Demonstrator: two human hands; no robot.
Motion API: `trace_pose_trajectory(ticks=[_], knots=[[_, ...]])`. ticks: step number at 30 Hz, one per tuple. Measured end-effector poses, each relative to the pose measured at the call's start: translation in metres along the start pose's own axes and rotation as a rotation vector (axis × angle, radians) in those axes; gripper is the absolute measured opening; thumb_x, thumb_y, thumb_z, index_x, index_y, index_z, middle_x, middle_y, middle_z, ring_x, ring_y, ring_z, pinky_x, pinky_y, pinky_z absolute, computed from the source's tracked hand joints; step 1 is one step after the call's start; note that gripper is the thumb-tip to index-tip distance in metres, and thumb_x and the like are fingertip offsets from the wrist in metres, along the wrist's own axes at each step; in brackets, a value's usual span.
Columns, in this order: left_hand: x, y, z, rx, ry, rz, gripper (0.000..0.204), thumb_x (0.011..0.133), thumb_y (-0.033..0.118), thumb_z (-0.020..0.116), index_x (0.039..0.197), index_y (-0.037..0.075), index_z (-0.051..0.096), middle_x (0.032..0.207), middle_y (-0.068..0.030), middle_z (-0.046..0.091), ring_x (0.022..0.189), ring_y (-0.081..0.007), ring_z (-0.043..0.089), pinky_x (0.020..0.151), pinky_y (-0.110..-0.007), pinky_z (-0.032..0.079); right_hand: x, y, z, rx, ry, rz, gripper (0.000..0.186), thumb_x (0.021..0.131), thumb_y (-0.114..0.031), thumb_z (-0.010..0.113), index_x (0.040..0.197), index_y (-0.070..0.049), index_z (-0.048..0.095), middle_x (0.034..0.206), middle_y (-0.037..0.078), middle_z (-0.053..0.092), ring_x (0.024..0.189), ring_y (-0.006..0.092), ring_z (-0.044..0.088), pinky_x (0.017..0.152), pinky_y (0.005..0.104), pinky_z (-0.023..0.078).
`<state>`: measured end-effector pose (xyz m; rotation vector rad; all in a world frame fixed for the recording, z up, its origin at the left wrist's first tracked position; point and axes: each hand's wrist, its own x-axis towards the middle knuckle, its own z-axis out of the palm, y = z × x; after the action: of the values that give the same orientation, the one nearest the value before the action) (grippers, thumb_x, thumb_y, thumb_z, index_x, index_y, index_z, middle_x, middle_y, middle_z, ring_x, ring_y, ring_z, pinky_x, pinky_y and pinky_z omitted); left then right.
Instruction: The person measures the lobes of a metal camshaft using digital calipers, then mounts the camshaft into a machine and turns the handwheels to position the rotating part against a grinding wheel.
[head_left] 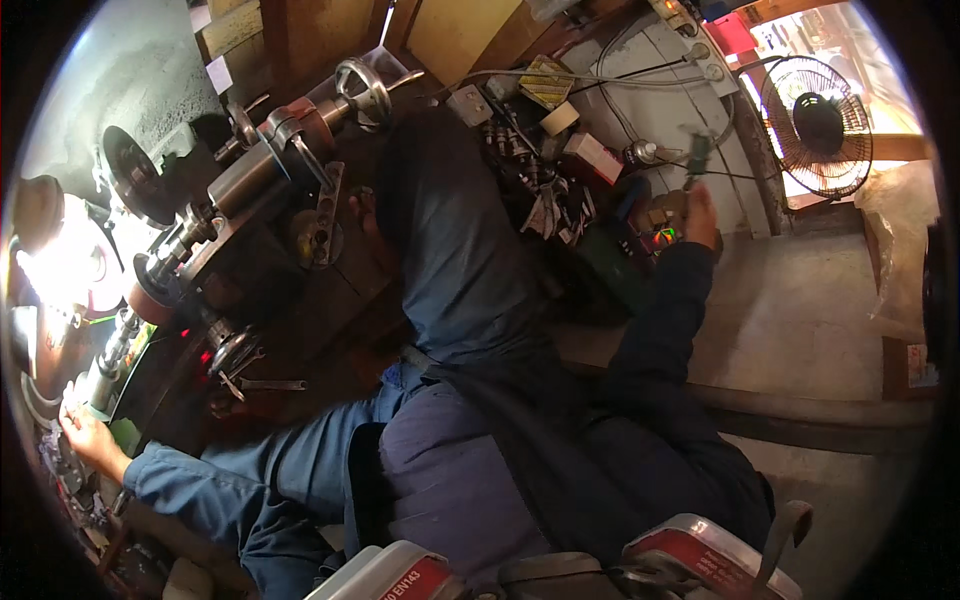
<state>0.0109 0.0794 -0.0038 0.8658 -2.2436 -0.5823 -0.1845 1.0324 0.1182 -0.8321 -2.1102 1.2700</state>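
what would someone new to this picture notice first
Probably the glaring light at far left, above the left hand. Then the metal machine across the upper left, with its handwheel, and the round fan at upper right, above the right hand.

On the left we see a dark, shadowed surface (345, 318), too dim for us to name its material, with a long silver steel wrench (276, 384) lying flat on it. At upper centre we find a crowded heap of loose silver and dark metal tools (545, 205), which hides most of what carries it. Among and beside these we make out a red-and-white rectangular carton (592, 158), a small cream block (559, 118), a yellow, dark-marked box (548, 82) and a grey boxy piece (470, 105). On the right we see a smooth beige surface (785, 300).
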Motion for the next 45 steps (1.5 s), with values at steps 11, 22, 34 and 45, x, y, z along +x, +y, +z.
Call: trace_pose_trajectory(ticks=[11, 22, 34, 45], knots=[[0.019, -0.026, -0.024, 0.083, -0.054, 0.202, 0.029, 0.101, 0.021, 0.045, 0.117, 0.004, 0.063, 0.116, -0.008, 0.067, 0.104, -0.0212, 0.062, 0.091, -0.033, 0.047, 0.047, 0.23, -0.001, -1.232, -0.631, 0.149, 0.058, 0.086, -0.049, 0.063, 0.128, -0.009, 0.059, 0.128, 0.016, 0.059, 0.12, 0.0345, 0.054, 0.099, 0.0413, 0.042], [0.034, -0.053, -0.01, 0.072, -0.139, 0.245, 0.023, 0.098, 0.016, 0.05, 0.111, 0.003, 0.063, 0.105, -0.007, 0.066, 0.096, -0.0183, 0.061, 0.083, -0.032, 0.048, 0.018, 0.252, 0.005, -1.281, -0.255, 0.187, 0.044, 0.087, -0.041, 0.059, 0.124, -0.018, 0.063, 0.13, 0.01, 0.059, 0.122, 0.0341, 0.053, 0.101, 0.0437, 0.043], [0.038, 0.005, -0.006, -0.178, -0.176, 0.214, 0.017, 0.095, 0.011, 0.055, 0.106, 0.002, 0.064, 0.094, -0.0059, 0.065, 0.086, -0.0152, 0.06, 0.075, -0.031, 0.049, 0.024, 0.209, 0.07, -1.032, 0.053, -0.432, 0.031, 0.088, -0.031, 0.06, 0.107, -0.008, 0.07, 0.105, 0.018, 0.068, 0.094, 0.0365, 0.065, 0.08, 0.0435, 0.051], [0.031, 0.023, -0.002, 0.09, -0.149, 0.28, 0.025, 0.096, 0.022, 0.055, 0.107, 0.001, 0.064, 0.092, -0.0092, 0.064, 0.083, -0.0161, 0.059, 0.076, -0.032, 0.047, -0.253, -0.051, 0.286, -0.053, -1.109, -0.586, 0.031, 0.1, -0.028, 0.051, 0.101, 0.001, 0.063, 0.081, 0.011, 0.071, 0.074, 0.0172, 0.067, 0.07, 0.0321, 0.054]])
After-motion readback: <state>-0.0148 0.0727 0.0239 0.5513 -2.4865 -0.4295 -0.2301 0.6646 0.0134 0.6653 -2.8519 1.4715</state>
